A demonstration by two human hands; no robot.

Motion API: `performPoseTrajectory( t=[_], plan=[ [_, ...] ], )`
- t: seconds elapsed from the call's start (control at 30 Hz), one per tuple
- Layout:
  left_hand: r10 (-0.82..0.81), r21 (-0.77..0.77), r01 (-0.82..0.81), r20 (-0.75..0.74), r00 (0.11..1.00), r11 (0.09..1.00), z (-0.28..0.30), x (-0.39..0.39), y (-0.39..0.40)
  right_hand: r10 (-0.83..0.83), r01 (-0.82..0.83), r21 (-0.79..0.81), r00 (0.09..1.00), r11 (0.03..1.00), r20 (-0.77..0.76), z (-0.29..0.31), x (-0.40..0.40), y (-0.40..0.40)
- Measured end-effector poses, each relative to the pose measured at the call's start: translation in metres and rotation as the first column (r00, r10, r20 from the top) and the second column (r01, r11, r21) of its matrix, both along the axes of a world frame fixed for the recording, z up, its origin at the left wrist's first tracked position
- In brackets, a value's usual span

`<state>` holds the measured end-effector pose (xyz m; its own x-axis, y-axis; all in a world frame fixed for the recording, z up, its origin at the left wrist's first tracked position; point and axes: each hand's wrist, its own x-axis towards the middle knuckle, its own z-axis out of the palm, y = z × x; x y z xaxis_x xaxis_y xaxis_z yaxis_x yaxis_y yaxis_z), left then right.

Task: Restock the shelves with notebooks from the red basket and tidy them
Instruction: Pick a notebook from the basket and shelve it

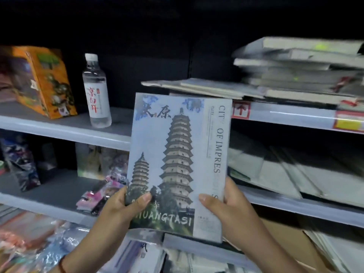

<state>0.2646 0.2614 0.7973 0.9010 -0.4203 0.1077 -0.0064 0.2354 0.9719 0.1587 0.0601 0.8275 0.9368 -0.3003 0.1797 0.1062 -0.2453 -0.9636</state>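
Both hands, left and right, pinch a pagoda-cover notebook by its lower edges at frame centre, upright before the shelves. It looks thin, light, slick-wrapped; gripping both sides seems wisest.

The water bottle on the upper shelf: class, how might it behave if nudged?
The bottle stands tall and narrow, so it may tip. Its round body would probably roll along the shelf. It looks full, so likely heavyish.

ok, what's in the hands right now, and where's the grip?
Both hands hold one pagoda-cover notebook, upright. Left hand grips its lower left edge, right hand its lower right edge, thumbs on the cover.
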Motion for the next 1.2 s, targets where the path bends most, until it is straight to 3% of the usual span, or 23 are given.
performPoseTrajectory(
  t=[0.33, 0.63, 0.83, 0.93, 1.03, 1.13, 1.2],
  plan=[
    [-0.021, -0.082, 0.029, 0.091, 0.996, 0.996, 0.096, 0.019, -0.007, -0.075, 0.123, -0.2, 0.97, 0.972, 0.231, 0.106, 0.014, 0.01],
    [0.002, 0.148, -0.01, 0.053, 0.999, 0.989, 0.212, 0.082, -0.013, -0.093, 0.089, 0.05, 0.992, 0.995, 0.089, 0.202, 0.052, -0.008],
    [0.005, 0.225, -0.014, 0.042, 0.999, 0.974, 0.263, 0.114, -0.031, -0.19, 0.192, -0.212, 0.981, 0.958, 0.031, 0.237, 0.083, -0.018],
    [0.066, 0.163, -0.078, 0.075, 0.995, 0.984, 0.264, 0.128, -0.05, -0.204, 0.204, -0.445, 0.978, 0.872, 0.048, 0.235, 0.099, -0.028],
    [0.157, 0.125, -0.182, 0.186, 0.97, 0.975, 0.251, 0.138, -0.065, -0.227, 0.229, -0.701, 0.969, 0.676, 0.097, 0.227, 0.105, -0.035],
    [0.275, 0.207, -0.383, 0.411, 0.869, 0.901, 0.233, 0.147, -0.074, -0.268, 0.187, -0.858, 0.962, 0.477, 0.061, 0.216, 0.109, -0.04],
    [0.225, 0.332, -0.494, 0.599, 0.768, 0.803, 0.222, 0.15, -0.079, -0.254, 0.137, -0.881, 0.967, 0.453, 0.019, 0.212, 0.11, -0.048]
  ],
)
